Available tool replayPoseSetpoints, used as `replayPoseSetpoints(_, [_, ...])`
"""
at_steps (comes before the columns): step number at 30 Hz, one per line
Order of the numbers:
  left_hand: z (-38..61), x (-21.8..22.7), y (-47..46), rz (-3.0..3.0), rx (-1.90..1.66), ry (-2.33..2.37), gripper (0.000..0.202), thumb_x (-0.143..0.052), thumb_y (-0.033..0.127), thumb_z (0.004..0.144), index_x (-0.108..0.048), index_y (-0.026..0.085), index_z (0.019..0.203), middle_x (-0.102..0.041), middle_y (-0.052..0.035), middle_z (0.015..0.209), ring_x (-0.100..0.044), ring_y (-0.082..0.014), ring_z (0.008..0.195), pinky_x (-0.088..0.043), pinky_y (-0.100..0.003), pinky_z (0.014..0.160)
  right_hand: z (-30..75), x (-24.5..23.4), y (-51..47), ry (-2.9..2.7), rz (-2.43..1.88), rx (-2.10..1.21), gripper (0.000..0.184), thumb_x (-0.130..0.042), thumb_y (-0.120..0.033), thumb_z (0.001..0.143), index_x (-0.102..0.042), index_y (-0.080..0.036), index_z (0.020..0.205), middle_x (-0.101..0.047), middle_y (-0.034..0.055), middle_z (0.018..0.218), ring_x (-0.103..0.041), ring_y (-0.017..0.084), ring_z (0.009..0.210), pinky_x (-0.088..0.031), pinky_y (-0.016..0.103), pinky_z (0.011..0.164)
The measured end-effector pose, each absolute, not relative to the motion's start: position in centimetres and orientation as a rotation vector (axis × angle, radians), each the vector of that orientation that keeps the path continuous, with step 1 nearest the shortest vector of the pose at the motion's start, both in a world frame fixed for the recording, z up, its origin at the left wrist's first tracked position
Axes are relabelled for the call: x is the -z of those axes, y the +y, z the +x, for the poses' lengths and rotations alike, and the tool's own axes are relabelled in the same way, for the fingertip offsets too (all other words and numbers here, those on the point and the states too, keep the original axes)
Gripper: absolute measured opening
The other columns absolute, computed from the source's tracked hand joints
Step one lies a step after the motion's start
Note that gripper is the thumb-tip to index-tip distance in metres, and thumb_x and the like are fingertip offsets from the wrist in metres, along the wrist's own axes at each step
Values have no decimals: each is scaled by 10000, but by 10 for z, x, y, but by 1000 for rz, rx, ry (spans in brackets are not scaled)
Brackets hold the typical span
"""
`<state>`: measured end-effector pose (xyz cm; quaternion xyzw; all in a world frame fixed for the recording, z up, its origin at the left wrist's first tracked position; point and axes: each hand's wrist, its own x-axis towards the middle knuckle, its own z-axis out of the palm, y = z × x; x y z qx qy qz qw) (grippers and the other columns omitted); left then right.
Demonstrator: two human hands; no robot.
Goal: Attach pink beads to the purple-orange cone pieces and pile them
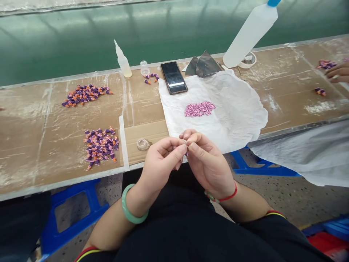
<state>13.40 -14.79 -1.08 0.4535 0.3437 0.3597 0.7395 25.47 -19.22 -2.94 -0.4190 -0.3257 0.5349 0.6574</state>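
Observation:
My left hand and my right hand meet at the fingertips above the table's near edge. Both are closed in a pinch around a small purple-and-pink piece, mostly hidden by the fingers. Just beyond them, a patch of tiny pink pieces lies on a white cloth. To the left sit two groups of small purple, pink and orange figures, a nearer group and a farther pile. A small clear glass dish rests on cardboard beside my left hand.
Along the table's far side are a small dropper bottle, a phone, dark sheets, a large white bottle and a tape roll. Another person's hand is at the far right. Blue stools stand below.

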Motion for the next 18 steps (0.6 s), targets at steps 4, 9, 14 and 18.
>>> replayPoseSetpoints(4, [130, 10, -147, 1004, -789, 771, 247, -784, 369, 784, -660, 158, 755, -492, 57, 512, -398, -59, 439, -329, -190, 433, 260, 32, -192, -989, -1014, -957, 52, -702, -294, 897, -697, -285, 846, -543, 29, 939, -568, 186, 928, -526, 343, 806])
replayPoseSetpoints(9, [128, 9, -148, 1015, -812, 769, 189, -741, 309, 801, -640, 159, 747, -445, 77, 503, -368, -51, 439, -327, -169, 433, 267, 31, -193, -1279, -1093, -646, 161, -661, -144, 914, -713, -296, 905, -569, 15, 939, -576, 177, 972, -492, 362, 895])
replayPoseSetpoints(14, [127, 3, -149, 1173, -870, 808, 130, -680, 226, 821, -624, 157, 727, -523, 47, 571, -422, -55, 470, -359, -164, 445, 271, 25, -195, -1294, -1134, -617, 176, -588, -107, 923, -666, -254, 982, -625, 18, 919, -597, 173, 887, -491, 343, 801])
replayPoseSetpoints(18, [126, 1, -149, 1380, -959, 849, 101, -633, 183, 844, -637, 157, 746, -594, 24, 638, -503, -65, 508, -418, -160, 472, 273, 16, -194, -1399, -1247, -670, 137, -570, -90, 865, -604, -213, 815, -632, -14, 744, -580, 139, 704, -473, 291, 669])
